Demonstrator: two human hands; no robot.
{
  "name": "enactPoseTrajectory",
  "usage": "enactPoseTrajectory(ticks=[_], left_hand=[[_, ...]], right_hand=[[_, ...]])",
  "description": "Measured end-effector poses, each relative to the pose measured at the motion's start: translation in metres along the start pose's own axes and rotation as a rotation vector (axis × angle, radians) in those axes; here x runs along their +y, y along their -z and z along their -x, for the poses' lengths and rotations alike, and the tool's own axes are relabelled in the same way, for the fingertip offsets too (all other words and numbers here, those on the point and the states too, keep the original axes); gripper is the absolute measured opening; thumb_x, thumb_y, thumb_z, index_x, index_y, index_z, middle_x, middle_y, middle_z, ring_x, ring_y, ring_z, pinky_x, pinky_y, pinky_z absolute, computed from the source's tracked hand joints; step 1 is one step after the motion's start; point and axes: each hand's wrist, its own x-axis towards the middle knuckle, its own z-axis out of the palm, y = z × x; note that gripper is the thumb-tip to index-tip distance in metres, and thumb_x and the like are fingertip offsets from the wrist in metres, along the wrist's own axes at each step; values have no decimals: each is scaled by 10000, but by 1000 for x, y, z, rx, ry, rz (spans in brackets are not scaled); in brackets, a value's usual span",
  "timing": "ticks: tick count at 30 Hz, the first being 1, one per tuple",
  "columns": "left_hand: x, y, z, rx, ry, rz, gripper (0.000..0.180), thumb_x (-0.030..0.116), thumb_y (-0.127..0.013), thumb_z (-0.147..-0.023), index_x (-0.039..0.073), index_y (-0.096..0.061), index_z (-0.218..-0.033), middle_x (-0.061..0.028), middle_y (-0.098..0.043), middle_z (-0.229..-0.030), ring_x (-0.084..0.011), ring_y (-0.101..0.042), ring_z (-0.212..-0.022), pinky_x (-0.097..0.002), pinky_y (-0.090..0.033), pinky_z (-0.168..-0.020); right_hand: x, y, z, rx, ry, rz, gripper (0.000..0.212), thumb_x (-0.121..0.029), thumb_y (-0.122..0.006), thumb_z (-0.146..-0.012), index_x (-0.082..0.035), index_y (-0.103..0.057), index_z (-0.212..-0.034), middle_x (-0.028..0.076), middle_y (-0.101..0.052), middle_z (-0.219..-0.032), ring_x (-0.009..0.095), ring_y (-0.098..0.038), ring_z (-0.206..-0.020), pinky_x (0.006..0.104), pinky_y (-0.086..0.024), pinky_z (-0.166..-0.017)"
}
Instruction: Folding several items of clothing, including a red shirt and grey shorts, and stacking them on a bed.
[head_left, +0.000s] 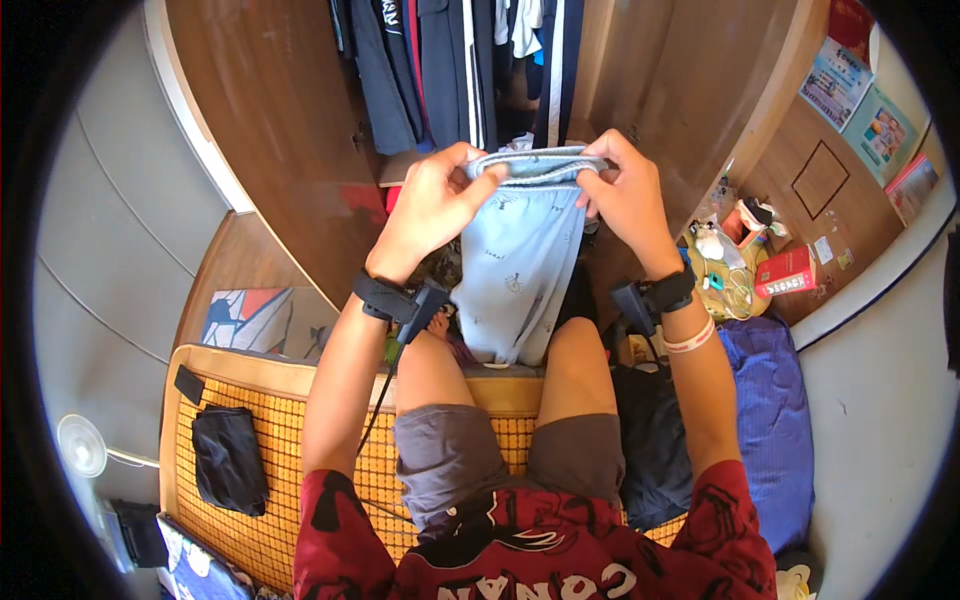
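A light blue garment with small dark printed figures hangs lengthwise in front of me, above and between my knees. Its thick hemmed upper edge is stretched sideways between my two hands. At the left corner of that edge, my left hand pinches the cloth, thumb on the near side. My right hand grips the right corner the same way. The lower end of the cloth falls close to the bed's edge. What kind of garment it is, I cannot tell.
Dark trousers hang in the open wardrobe ahead, between brown doors. I sit on a bed with a tan bead mat. Folded black cloth lies left; black clothing and a blue quilt lie right. A red book rests beyond.
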Motion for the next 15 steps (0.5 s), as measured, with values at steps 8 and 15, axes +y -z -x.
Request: enactPoseTrajectory(ticks=[8, 15], left_hand=[[-25, 6, -1, -130, -88, 152, 150, 14, -771, -973, -31, -678, -1081, 18, -704, -964, -32, -617, -893, -232, -529, -792], [-9, 3, -9, -51, -159, -16, 255, 219, -798, -984, 12, -654, -1016, 18, -546, -760, -53, -458, -724, -292, -433, -628]], right_hand=[[12, 0, -8, -15, 64, -338, 181, 56, -622, -936, 19, -639, -1112, 116, -735, -1066, 150, -739, -846, 296, -634, -684], [14, 12, -31, -35, 99, -268, 167, 54, -607, -947, 18, -657, -1103, 63, -729, -1007, 103, -699, -884, 261, -588, -733]])
